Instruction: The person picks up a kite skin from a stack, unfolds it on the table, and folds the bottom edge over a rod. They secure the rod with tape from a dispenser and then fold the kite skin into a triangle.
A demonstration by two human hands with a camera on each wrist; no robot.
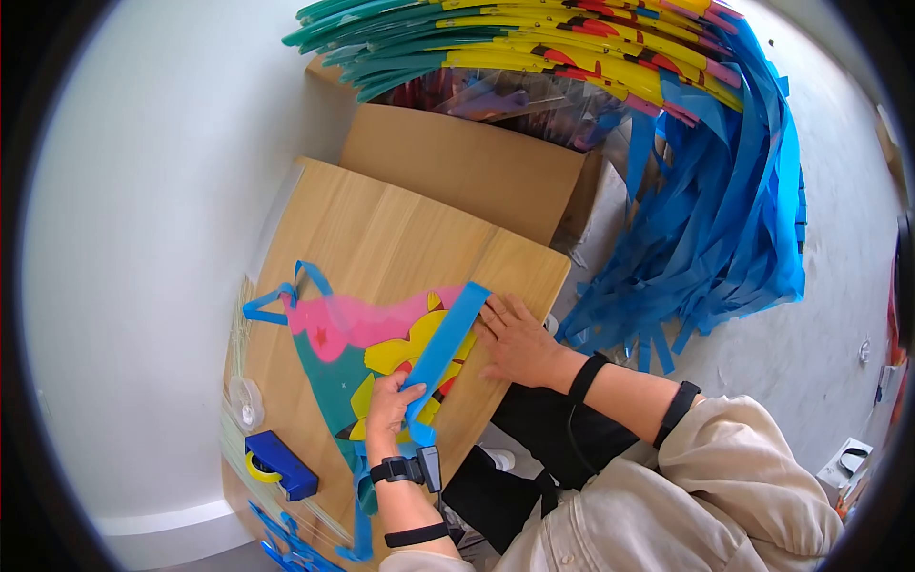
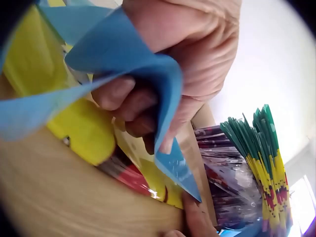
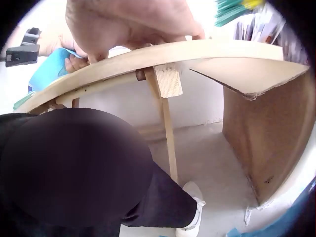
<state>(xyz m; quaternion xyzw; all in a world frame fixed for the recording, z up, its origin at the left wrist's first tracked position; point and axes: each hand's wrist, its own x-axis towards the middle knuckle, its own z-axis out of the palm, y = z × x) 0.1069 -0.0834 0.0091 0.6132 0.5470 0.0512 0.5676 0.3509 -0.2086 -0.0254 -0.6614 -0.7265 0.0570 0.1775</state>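
A triangular kite [image 1: 329, 367] of thin printed film in pink, green and yellow lies on the wooden table [image 1: 400, 219]. Diagonally over its right part runs a flat blue ribbon [image 1: 456, 329]. My left hand [image 1: 386, 410] pinches the ribbon's lower part between thumb and fingers. In the left wrist view the ribbon [image 2: 165, 94] folds and loops around those curled fingers. My right hand [image 1: 519, 345] lies on the table with fingers extended, its fingertips at the ribbon's upper end beside the kite's edge. Another blue ribbon [image 1: 315, 276] loops off the kite's left corner.
A blue tape dispenser [image 1: 294, 467] with yellow tape and a clear tape roll [image 1: 246, 404] sit near the table's left edge, among thin pale rods. Beyond the table stands an open cardboard box [image 1: 457, 162]. Stacked kites [image 1: 534, 43] with long blue tails [image 1: 710, 210] hang over it.
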